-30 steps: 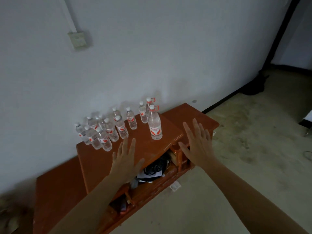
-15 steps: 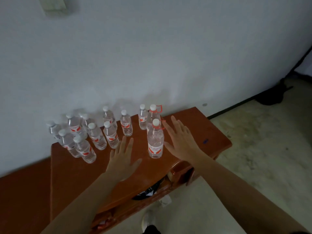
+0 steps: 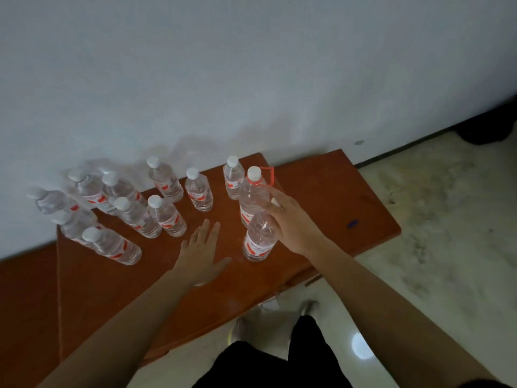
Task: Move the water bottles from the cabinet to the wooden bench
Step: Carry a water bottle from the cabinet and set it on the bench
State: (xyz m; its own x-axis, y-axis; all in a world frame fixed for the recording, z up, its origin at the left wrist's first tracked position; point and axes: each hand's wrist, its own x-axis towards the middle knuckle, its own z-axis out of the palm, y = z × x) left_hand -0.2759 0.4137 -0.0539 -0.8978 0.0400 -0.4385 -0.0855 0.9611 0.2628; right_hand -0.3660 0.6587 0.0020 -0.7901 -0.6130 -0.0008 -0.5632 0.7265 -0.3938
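Left hand flat, relaxed over cabinet top; right hand over front-edge bottle, grip unclear

Both bare forearms reach forward from the lower edge of the view. The left hand lies palm down, fingers straight and close together, thumb spread out to the right. The right hand is farther forward, its back turned up, fingers stretched ahead and slightly parted. Its thumb is hidden, so its hold cannot be told.
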